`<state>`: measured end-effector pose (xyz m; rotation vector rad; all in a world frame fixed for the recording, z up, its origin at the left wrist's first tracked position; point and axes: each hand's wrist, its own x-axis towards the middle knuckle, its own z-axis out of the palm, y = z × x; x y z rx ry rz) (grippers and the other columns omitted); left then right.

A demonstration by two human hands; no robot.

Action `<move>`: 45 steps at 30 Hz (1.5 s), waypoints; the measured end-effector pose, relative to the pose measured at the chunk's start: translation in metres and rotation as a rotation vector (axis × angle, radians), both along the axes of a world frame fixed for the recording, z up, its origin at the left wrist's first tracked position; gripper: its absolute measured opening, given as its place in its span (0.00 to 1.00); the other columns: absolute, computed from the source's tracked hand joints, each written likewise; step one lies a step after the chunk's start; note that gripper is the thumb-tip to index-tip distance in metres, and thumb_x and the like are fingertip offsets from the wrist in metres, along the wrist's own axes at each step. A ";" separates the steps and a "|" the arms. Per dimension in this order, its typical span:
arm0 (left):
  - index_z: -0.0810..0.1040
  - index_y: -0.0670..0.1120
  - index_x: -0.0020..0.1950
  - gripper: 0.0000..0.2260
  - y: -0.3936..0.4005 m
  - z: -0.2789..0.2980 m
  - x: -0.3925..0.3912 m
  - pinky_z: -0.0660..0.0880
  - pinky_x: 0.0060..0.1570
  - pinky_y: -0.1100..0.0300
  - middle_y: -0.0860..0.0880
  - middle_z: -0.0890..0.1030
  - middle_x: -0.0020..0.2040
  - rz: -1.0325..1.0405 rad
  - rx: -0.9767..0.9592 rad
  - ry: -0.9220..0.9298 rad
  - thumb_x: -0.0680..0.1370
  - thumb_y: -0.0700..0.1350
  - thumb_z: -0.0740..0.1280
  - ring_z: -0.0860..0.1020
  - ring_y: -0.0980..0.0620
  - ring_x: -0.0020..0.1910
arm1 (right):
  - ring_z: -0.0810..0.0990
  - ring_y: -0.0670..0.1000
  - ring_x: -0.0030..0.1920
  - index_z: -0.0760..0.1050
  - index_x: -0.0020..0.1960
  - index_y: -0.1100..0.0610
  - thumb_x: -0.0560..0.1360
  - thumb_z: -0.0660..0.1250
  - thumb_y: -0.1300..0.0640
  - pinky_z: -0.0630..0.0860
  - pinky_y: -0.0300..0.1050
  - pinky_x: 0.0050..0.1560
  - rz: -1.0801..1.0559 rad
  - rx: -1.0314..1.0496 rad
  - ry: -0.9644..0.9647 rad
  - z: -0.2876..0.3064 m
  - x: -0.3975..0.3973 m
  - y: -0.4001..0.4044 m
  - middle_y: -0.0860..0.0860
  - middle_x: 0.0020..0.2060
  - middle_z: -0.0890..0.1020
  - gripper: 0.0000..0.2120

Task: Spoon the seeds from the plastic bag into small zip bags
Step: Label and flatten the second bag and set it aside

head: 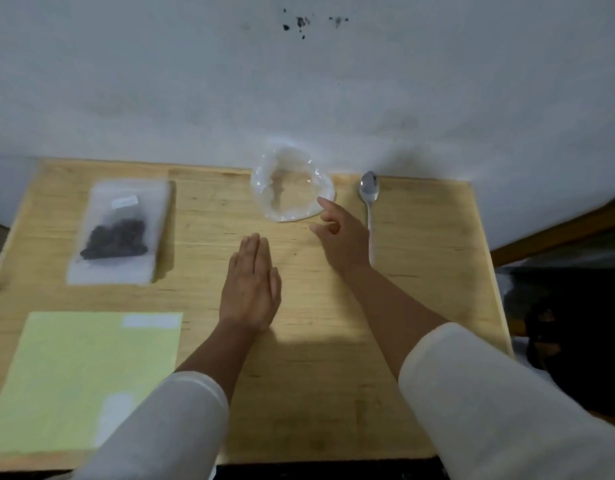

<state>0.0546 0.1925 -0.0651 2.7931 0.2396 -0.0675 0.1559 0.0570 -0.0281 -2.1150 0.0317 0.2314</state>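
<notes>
On the wooden table [420,306] the left hand [250,289] lies flat near the middle, fingers straight and together, holding nothing. The right hand [340,237] reaches toward one o'clock, index finger out and touching the edge of the crumpled clear plastic bag [288,188], the other fingers loosely curled, gripping nothing. The spoon [369,199] lies just right of that hand. At ten o'clock sits a zip bag [120,233] with dark seeds [115,239]. A pale green sheet [74,382] lies at eight o'clock.

A wooden table [420,306] stands against a pale wall [160,81] with dark specks; a light green sheet [74,375] lies at its near left corner
</notes>
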 end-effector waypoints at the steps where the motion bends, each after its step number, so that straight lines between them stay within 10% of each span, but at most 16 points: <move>1: 0.59 0.37 0.74 0.26 -0.001 -0.002 0.001 0.51 0.72 0.51 0.38 0.60 0.74 0.008 -0.002 -0.001 0.79 0.49 0.47 0.57 0.42 0.74 | 0.75 0.46 0.44 0.74 0.64 0.50 0.72 0.70 0.61 0.68 0.25 0.50 0.019 -0.012 -0.008 -0.002 0.005 0.002 0.52 0.50 0.79 0.22; 20: 0.55 0.39 0.76 0.27 0.003 -0.010 0.000 0.45 0.74 0.54 0.42 0.55 0.77 0.000 -0.089 -0.029 0.79 0.50 0.46 0.48 0.49 0.76 | 0.80 0.48 0.43 0.82 0.46 0.58 0.71 0.70 0.59 0.75 0.36 0.48 -0.143 -0.101 -0.118 -0.024 0.016 0.030 0.53 0.41 0.84 0.05; 26: 0.57 0.37 0.74 0.25 0.008 -0.012 0.000 0.47 0.73 0.51 0.39 0.58 0.75 -0.060 -0.093 -0.044 0.80 0.47 0.50 0.52 0.43 0.76 | 0.78 0.43 0.40 0.82 0.45 0.58 0.71 0.71 0.60 0.71 0.23 0.42 -0.340 -0.005 -0.055 -0.013 -0.011 0.033 0.50 0.40 0.84 0.04; 33: 0.52 0.38 0.76 0.24 0.008 0.004 0.002 0.45 0.73 0.53 0.41 0.52 0.77 -0.324 -0.064 0.054 0.81 0.46 0.50 0.48 0.45 0.76 | 0.78 0.44 0.40 0.83 0.44 0.58 0.69 0.73 0.59 0.69 0.25 0.42 -0.614 -0.040 -0.095 0.008 -0.063 0.016 0.49 0.39 0.83 0.04; 45: 0.70 0.32 0.66 0.28 -0.136 0.029 -0.033 0.71 0.59 0.40 0.34 0.72 0.65 -0.916 -0.057 -0.010 0.74 0.48 0.50 0.70 0.35 0.66 | 0.76 0.42 0.35 0.82 0.42 0.57 0.71 0.72 0.61 0.71 0.25 0.35 -1.209 0.105 -0.109 0.047 -0.196 -0.121 0.46 0.33 0.80 0.01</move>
